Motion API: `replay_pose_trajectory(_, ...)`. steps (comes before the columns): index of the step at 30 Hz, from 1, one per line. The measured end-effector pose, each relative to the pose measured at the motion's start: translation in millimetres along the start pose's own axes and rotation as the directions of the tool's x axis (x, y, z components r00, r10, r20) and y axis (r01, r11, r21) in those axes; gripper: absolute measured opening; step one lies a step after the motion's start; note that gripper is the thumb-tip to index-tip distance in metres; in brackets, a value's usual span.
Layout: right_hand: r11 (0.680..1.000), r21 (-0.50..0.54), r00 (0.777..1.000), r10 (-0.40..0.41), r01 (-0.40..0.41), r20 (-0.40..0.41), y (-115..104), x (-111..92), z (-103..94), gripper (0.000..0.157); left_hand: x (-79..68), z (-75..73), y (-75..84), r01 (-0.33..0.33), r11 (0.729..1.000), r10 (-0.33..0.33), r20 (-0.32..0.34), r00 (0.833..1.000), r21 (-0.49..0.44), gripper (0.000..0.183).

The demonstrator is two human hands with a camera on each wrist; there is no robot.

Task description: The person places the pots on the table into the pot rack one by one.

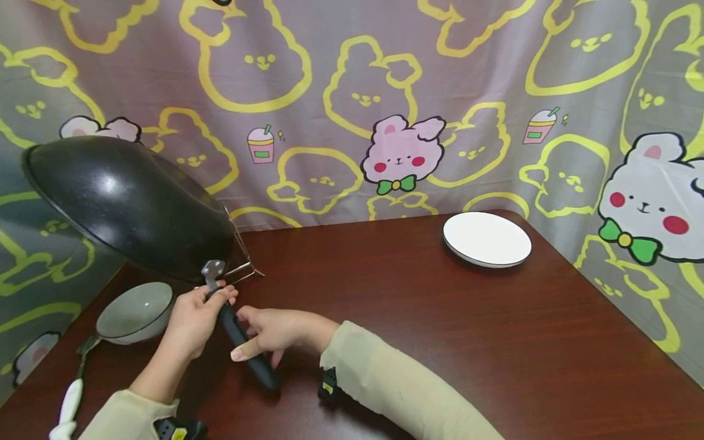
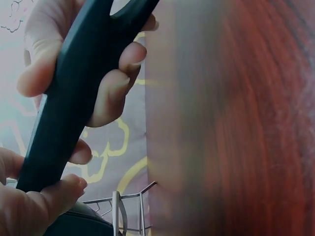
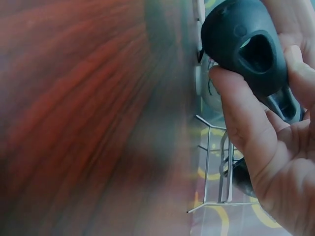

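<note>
A black wok (image 1: 137,208) is tilted up at the left of the head view, its dark, rounded underside showing. My left hand (image 1: 194,318) grips the black handle (image 1: 238,333) close to the metal bracket at the wok. Further down, the fingers and thumb of my right hand (image 1: 275,333) are curled round the same handle. In the left wrist view both hands are on the handle (image 2: 69,98). The handle's end, with its hanging hole, shows beside the right thumb in the right wrist view.
Behind the wok, partly hidden, stands a wire rack (image 1: 244,269). A grey bowl (image 1: 137,311) sits below the wok at the left, beside a white-handled utensil (image 1: 71,400). A white plate (image 1: 486,238) lies at the back right. A patterned curtain (image 1: 330,110) borders the table.
</note>
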State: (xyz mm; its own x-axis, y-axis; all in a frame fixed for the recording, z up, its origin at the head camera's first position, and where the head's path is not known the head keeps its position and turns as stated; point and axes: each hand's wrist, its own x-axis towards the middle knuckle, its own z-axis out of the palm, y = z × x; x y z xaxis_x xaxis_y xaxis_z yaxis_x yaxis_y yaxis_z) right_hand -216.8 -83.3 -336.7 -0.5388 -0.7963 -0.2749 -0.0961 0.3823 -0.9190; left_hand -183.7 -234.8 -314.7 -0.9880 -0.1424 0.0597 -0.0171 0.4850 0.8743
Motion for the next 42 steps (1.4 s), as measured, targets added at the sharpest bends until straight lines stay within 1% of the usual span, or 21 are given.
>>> replay_pose_trajectory(5,1.0,0.012,1.0,0.0,0.001,-0.007,2.1,4.1,2.2,0.04,1.1,-0.5,-3.0,0.01,1.0,-0.01,-0.013,1.0,0.014,0.046)
replay_pose_trajectory(10,1.0,0.027,1.0,-0.007,0.008,-0.023,5.9,8.7,4.8,0.038,4.5,0.1,-6.4,0.006,0.998,-0.005,-0.016,1.0,0.057,0.044)
replay_pose_trajectory(17,0.999,0.037,1.0,0.003,-0.003,-0.024,12.4,16.1,7.3,0.039,7.2,2.9,-16.5,0.03,0.995,-0.026,-0.034,0.999,0.099,0.039)
replay_pose_trajectory(20,0.999,0.035,1.0,0.007,-0.006,-0.025,13.7,18.9,8.0,0.039,8.8,3.1,-19.2,0.028,0.993,-0.023,-0.044,0.999,0.117,0.038)
replay_pose_trajectory(25,0.999,0.034,0.999,-0.002,0.003,-0.042,14.2,22.2,7.5,0.038,12.5,2.0,-18.4,0.007,0.989,0.001,-0.054,0.999,0.145,0.035)
replay_pose_trajectory(30,0.998,0.056,0.999,-0.009,0.012,-0.043,13.0,23.2,5.8,0.037,15.3,0.3,-14.7,-0.017,0.981,0.03,-0.065,0.997,0.192,0.031)
replay_pose_trajectory(37,0.998,0.066,0.999,-0.013,0.016,-0.046,11.7,24.7,4.2,0.037,17.3,-3.0,-11.8,-0.027,0.97,0.04,-0.05,0.998,0.24,0.031)
replay_pose_trajectory(42,0.999,0.048,0.998,-0.015,0.018,-0.057,9.7,26.5,2.9,0.039,21.0,-6.9,-10.3,-0.043,0.965,0.053,-0.03,0.998,0.258,0.034)
